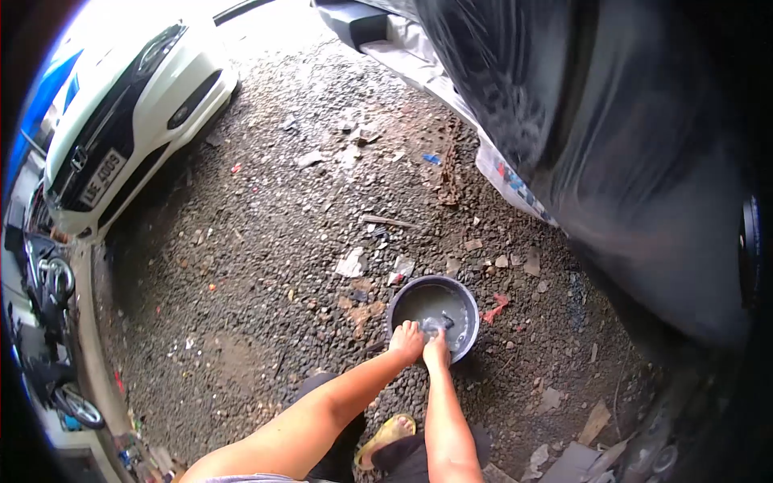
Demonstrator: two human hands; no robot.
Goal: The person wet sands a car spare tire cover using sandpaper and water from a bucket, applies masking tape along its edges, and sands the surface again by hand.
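Observation:
A round grey bucket (392, 309) of cloudy water (427, 299) stands on the gravel in front of me. My left hand (407, 341) is closed at its near left rim, fingers curled; what they hold is hidden. Close beside it, my right hand (436, 351) reaches over the near rim, its fingers closed on a pale, wet, crumpled thing (434, 324) at the water's surface. Whether that is cloth or plastic I cannot tell. A dark patch shows at its far side.
A white car (189, 84) stands at upper left, with motorcycles (60, 278) beyond a concrete kerb (95, 338). A dark cover (644, 161) drapes a large shape on the right. Paper scraps (352, 262) and a stick (388, 220) litter the gravel. My yellow slipper (372, 444) is below.

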